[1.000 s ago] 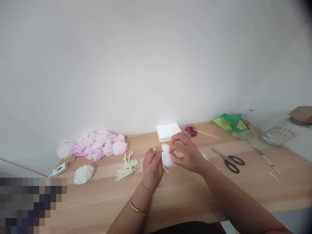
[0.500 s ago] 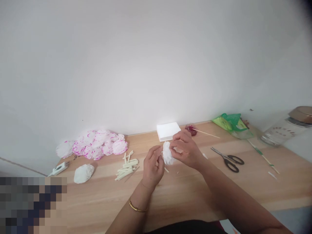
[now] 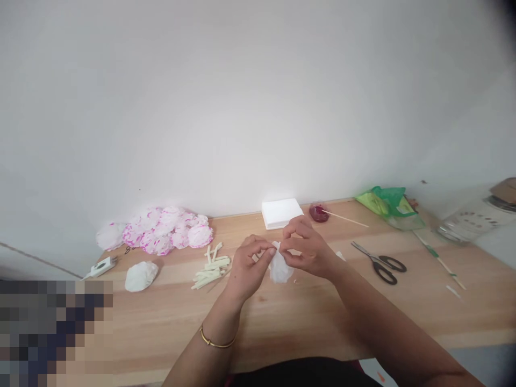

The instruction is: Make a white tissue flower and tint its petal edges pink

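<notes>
With 2 narrow pinches, your left hand (image 3: 250, 266) and right hand (image 3: 308, 251) hold the paper (image 3: 281, 270) by its upper end between them, likely to avoid tearing it. The scissors (image 3: 375, 262) lie off to your right, handles nearest you, presumably for easy reach.

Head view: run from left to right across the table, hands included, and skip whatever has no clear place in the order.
Plug, white bundle, pale strips, left hand, white tissue, right hand, scissors, jar.
</notes>
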{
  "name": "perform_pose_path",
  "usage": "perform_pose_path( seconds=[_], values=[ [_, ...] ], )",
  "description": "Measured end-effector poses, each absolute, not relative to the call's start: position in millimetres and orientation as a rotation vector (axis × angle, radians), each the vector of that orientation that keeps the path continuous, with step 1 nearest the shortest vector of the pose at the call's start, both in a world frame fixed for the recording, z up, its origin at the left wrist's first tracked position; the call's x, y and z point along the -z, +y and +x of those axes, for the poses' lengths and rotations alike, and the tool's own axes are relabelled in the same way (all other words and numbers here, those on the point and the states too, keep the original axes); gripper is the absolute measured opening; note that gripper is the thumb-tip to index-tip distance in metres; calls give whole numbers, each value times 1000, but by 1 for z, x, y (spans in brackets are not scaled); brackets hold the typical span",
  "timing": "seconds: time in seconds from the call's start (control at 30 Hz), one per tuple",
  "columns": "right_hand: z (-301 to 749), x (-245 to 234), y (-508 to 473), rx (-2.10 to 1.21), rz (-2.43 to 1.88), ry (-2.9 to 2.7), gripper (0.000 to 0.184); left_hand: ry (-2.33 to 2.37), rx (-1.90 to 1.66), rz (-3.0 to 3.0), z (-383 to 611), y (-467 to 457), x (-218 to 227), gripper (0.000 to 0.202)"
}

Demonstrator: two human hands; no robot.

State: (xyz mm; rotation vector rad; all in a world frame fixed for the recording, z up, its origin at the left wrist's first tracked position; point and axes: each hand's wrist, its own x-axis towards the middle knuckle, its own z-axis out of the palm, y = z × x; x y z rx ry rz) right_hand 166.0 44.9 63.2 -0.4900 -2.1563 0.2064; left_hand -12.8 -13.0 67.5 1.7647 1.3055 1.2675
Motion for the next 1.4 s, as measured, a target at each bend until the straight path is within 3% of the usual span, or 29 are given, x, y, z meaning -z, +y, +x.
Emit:
perform_pose_path(
  seconds=[0.37, 1.0, 1.4],
  values=[
    [164, -60, 46, -271, -498, -2163, 13, 1172, -1174, 1225, -14, -10, -59, 21],
    [163, -63, 45, -384, -516, -2156, 13, 1337, -1206, 1546, -7, -15, -61, 10],
    [169, -69, 46, -528, -590, -2102, 15, 1206, -1372, 1233, -12, -8, -52, 12]
  ],
)
